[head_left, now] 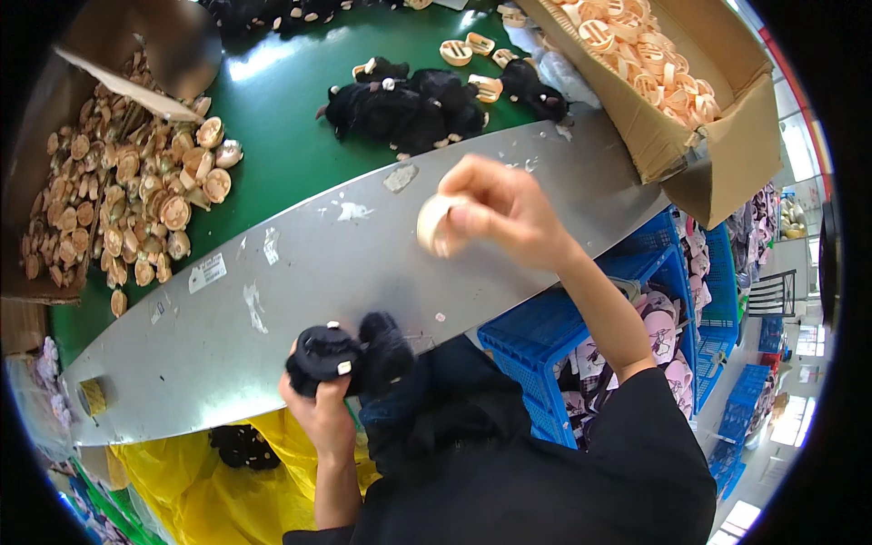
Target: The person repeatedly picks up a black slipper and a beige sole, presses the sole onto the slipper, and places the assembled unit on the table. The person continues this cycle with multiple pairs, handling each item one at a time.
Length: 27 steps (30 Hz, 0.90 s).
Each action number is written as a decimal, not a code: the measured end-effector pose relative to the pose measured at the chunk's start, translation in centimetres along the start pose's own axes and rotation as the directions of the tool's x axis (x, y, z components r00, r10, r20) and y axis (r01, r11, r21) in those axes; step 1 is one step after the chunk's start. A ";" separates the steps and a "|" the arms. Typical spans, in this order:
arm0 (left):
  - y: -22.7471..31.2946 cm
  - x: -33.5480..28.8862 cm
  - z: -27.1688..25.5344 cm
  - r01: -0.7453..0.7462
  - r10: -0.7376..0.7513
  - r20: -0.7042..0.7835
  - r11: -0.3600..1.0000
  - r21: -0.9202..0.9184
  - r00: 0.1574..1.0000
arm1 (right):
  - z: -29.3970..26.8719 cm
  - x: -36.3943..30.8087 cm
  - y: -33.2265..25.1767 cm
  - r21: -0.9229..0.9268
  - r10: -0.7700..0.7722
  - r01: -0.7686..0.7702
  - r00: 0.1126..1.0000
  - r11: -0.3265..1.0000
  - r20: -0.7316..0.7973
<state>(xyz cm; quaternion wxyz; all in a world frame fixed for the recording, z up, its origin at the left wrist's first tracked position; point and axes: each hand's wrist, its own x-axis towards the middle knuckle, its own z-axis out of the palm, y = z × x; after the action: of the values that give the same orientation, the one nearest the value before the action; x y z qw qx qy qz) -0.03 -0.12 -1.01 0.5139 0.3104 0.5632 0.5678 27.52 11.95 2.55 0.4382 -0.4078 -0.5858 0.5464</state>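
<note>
My left hand (327, 420) is closed around a black fuzzy plush piece (385, 350) with a round dark disc-like face and small pale tabs on it, just over the near edge of the metal table. Higher up and to the right, my right hand (516, 216) pinches a round, peach-coloured plastic part (434, 227) between thumb and fingers, above the grey metal surface (363, 259). The two pieces are apart. Some blur hides the plastic part's detail. Beyond the metal strip lies a heap of black plush pieces (409, 109) with pale tabs.
Loose peach parts (456, 53) lie near the heap on the green surface (272, 127). A cardboard box (672, 150) at far right holds many more. Round brownish parts (136, 200) pile up at left. A tape roll (91, 398), blue crates (527, 336) and yellow sheeting (182, 481) sit nearer.
</note>
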 end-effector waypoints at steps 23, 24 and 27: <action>1.6 -0.9 1.0 0.182 -0.179 0.337 0.983 0.023 0.924 | 10.3 -1.0 -3.5 0.035 0.057 -0.059 0.998 0.998 0.040; 1.8 -0.9 1.1 0.171 -0.173 0.350 0.985 0.037 0.921 | 10.4 -1.0 -3.3 0.022 0.027 -0.029 0.998 0.999 0.061; 2.8 -0.8 1.0 0.159 -0.191 0.378 0.981 0.116 0.906 | 11.2 -0.9 -2.8 -0.115 -0.098 0.110 0.989 0.987 0.107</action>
<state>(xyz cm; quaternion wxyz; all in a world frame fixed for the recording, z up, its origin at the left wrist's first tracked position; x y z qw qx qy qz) 0.44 -0.12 2.08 0.6505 0.3855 0.4990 0.4233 17.04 7.69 5.03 0.4104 -0.3744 -0.6596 0.5062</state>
